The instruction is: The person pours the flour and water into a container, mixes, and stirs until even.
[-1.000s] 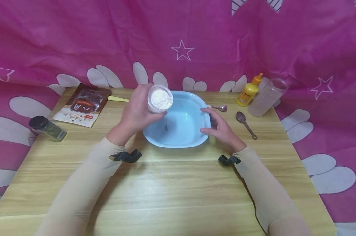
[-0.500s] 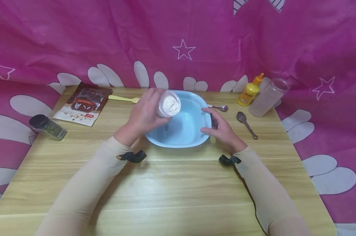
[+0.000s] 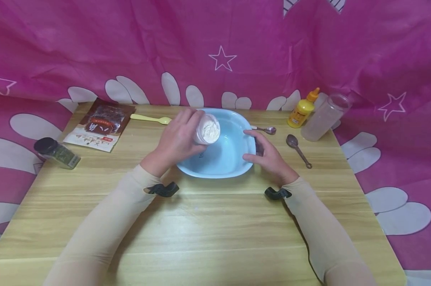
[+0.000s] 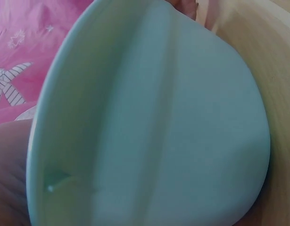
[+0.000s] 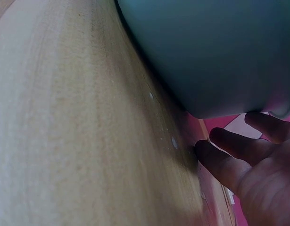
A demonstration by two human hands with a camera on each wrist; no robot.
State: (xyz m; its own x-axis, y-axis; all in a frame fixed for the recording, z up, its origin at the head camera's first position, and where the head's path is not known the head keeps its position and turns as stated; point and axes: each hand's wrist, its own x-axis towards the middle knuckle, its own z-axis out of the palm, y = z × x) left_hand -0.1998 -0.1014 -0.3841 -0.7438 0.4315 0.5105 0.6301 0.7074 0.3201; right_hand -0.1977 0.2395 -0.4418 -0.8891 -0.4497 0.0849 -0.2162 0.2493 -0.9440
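Note:
My left hand [image 3: 179, 137] grips a clear plastic jar [image 3: 207, 129] of white powder from its left side. The jar is tilted to the right over the light blue basin [image 3: 233, 169], its mouth showing the powder. On the basin's right end, my right hand [image 3: 270, 157] holds the rim with thumb and forefinger over it. Several other fingers [image 5: 229, 165] reach beneath that rim in the right wrist view. The basin wall [image 4: 192, 122] fills most of the left wrist view, where the jar is hidden.
Left on the wooden table [image 3: 201, 238] lie a black-capped jar [image 3: 58, 153], a brown food pouch [image 3: 100, 125] and a yellow spoon [image 3: 149, 118]. To the right are a metal spoon [image 3: 267, 130], brown spoon [image 3: 298, 151], yellow squeeze bottle [image 3: 302, 112] and clear tall container [image 3: 320, 123].
My left hand has moved right with the jar, carrying it farther over the basin and tilting it more. The right hand has stayed at the rim.

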